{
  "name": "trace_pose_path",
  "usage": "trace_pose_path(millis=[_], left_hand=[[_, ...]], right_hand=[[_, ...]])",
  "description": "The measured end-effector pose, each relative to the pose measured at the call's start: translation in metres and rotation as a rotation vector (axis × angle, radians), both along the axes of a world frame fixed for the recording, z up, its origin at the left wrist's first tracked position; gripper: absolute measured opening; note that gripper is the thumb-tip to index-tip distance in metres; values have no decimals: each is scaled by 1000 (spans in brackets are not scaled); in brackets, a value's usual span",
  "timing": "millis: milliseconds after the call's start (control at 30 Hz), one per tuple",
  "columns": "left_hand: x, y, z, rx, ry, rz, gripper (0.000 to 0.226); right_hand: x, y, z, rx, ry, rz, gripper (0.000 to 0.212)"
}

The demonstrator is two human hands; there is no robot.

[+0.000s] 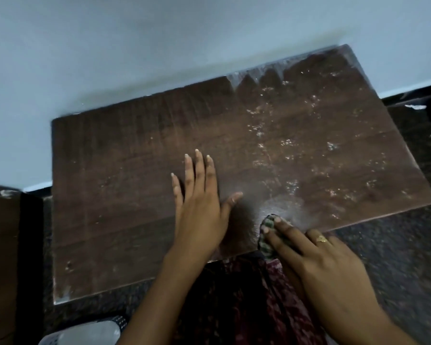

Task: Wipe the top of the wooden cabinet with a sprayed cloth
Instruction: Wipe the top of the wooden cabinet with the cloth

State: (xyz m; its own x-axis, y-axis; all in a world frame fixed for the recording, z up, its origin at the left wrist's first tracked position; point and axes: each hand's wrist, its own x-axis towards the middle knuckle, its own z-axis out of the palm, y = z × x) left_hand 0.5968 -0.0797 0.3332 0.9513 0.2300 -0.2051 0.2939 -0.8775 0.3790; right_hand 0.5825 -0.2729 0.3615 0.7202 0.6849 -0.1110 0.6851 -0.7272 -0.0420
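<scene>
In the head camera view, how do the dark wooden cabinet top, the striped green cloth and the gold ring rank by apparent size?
Largest to smallest:
1. Dark wooden cabinet top
2. Striped green cloth, partly hidden under the right hand
3. Gold ring

Single head-worn wide-angle view, looking steeply down and forward, close above the cabinet top (139, 170), pale wall (110, 46) beyond

One wooden cabinet top (135, 170) fills the view, and two bare hands rest on it: one left hand (199, 207) and one right hand (319, 257). There is one checked cloth (268, 235), one gold ring (322, 238), and one pale container (85, 332) at the bottom edge.
</scene>
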Motion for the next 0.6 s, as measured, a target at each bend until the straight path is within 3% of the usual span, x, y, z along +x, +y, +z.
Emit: trace_pose_path(millis=[133, 300, 600], left_hand=[[2, -7, 5, -36, 72, -144, 105], [13, -8, 7, 52, 176, -194, 126], [20, -13, 10, 205, 197, -216, 126]], right_hand=[[20, 4, 0, 45, 10, -24, 35], [74, 33, -3, 20, 13, -55, 38], [193, 116, -8, 98, -64, -135, 25]])
